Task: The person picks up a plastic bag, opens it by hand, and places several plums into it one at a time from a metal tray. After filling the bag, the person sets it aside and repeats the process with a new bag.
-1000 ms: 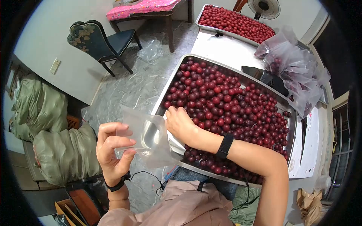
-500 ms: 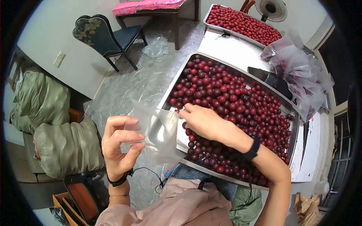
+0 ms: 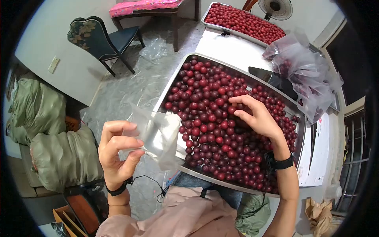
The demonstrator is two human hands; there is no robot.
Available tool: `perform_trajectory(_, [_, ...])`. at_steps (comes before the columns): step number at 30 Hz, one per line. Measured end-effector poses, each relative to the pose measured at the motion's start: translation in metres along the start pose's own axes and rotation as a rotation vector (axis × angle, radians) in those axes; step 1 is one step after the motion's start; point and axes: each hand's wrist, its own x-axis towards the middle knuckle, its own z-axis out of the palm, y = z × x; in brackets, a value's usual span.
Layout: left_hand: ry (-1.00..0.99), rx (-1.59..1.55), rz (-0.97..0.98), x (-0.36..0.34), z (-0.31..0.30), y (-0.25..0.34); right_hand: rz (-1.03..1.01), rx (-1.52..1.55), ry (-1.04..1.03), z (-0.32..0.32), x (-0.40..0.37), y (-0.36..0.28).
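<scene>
A clear plastic bag (image 3: 156,134) hangs open over the left edge of a large metal tray (image 3: 160,103), pinched between the fingers and thumb of my left hand (image 3: 118,154). Dark red round fruits (image 3: 211,117) fill most of the tray. Over the middle of the fruit is my right hand (image 3: 256,116), its thumb and fingertips curled around a red fruit (image 3: 233,110). The bag's inside looks empty.
A second tray of red fruit (image 3: 241,21) stands at the back beside a fan (image 3: 276,8). Filled plastic bags (image 3: 304,73) lie at the right. Green sacks (image 3: 65,158), a chair (image 3: 98,39) and a table (image 3: 146,10) are to the left.
My right hand has moved right, from the tray's left edge beside the bag to over the middle of the fruit. My left hand still holds the bag. The whole view has shifted slightly.
</scene>
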Motion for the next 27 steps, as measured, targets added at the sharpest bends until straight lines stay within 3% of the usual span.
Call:
perform_trajectory(4, [-0.006, -0.005, -0.003, 0.001, 0.001, 0.001, 0.053, 0.206, 0.03, -0.002, -0.005, 0.008])
perform_trajectory(6, [-0.011, -0.004, 0.001, 0.001, 0.001, 0.0, 0.115, 0.564, 0.066, -0.001, -0.009, 0.01])
perform_trajectory(16, [-0.019, -0.011, -0.023, 0.002, 0.002, 0.002, 0.139, 1.041, -0.009, -0.016, -0.03, 0.009])
perform_trajectory(27, [-0.02, -0.018, -0.02, 0.003, 0.005, 0.002, 0.113, 1.129, 0.007, -0.016, -0.034, 0.01])
